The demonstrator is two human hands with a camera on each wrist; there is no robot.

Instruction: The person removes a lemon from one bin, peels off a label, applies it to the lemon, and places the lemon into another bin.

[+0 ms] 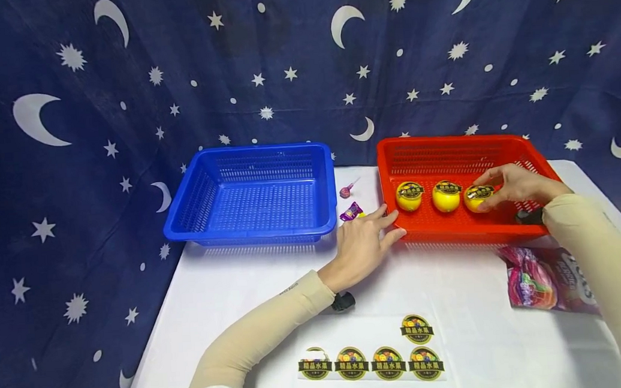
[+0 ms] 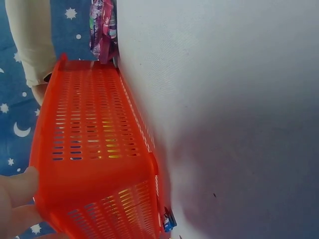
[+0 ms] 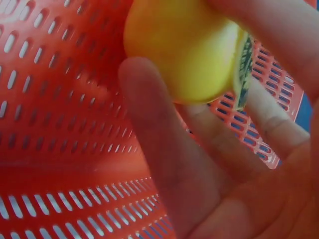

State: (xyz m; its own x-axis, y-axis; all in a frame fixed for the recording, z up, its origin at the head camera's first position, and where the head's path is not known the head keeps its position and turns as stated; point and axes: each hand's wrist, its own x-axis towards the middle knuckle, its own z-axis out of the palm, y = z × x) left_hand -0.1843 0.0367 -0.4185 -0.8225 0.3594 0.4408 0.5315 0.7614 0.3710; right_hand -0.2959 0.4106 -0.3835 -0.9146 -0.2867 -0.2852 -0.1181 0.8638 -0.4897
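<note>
- Head view: the right hand (image 1: 510, 185) has its fingers curled round the rightmost yellow fruit (image 1: 477, 198) inside the red basket (image 1: 535, 163), thumb and fingertips pinching it from both sides
- The left hand (image 1: 361, 246) lies flat with straight fingers, its tips touching the red basket's near left corner, holding nothing
- Risk, as I judge it: the fruit is round and smooth, so a light pinch could let it roll out of the fingers and knock the middle fruit (image 1: 446, 196) just beside it
- The label on the held fruit sits partly under the fingers; rubbing across it could crease it or lift an edge, and the right wrist view shows the sticker (image 3: 244, 67) seen edge-on against the skin
- The basket is light plastic; if the left hand slips off the corner, a tug on the fruit might slide the whole basket toward the blue basket (image 1: 256, 192)
- The held fruit is bright yellow, glossy, near spherical, with a dark round label bearing gold lettering on top, matching the spare labels on the sheet (image 1: 370, 358) near the table's front edge
- It rests low in the basket, third in a row with the left fruit (image 1: 410, 195)
</note>
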